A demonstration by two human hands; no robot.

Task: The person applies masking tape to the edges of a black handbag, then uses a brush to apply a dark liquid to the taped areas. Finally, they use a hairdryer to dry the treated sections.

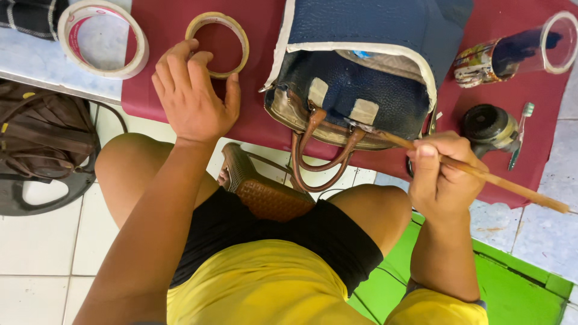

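The person sits at a low table covered with a dark red cloth (253, 129), and both hands are over it. The left hand (191, 96) lies flat on the cloth with the fingers loosely spread and holding nothing; its fingertips touch the edge of a small yellowish tape roll (239, 30) that lies just in front of it. The right hand (442, 177) is closed around a thin wooden stick (512, 188), pinched between the thumb and the fingers, and the stick goes from the hand to the right and also to the left, where its tip reaches the lower edge of a dark blue handbag (355, 90). This handbag stands on the cloth in the middle, between the 2 hands, with pale trim, 2 small pale patches on its front and brown handles (319, 162) hanging over the table edge. A bigger white tape roll (103, 39) lies at the far left, partly off the cloth. To the right of the handbag are a clear plastic cup (518, 51) lying on its side, a round dark tin (489, 127) and a toothbrush (521, 133) leaning just beside it. A brown woven bag (265, 192) rests between the knees, and a brown leather bag (42, 135) sits on the floor at the left.
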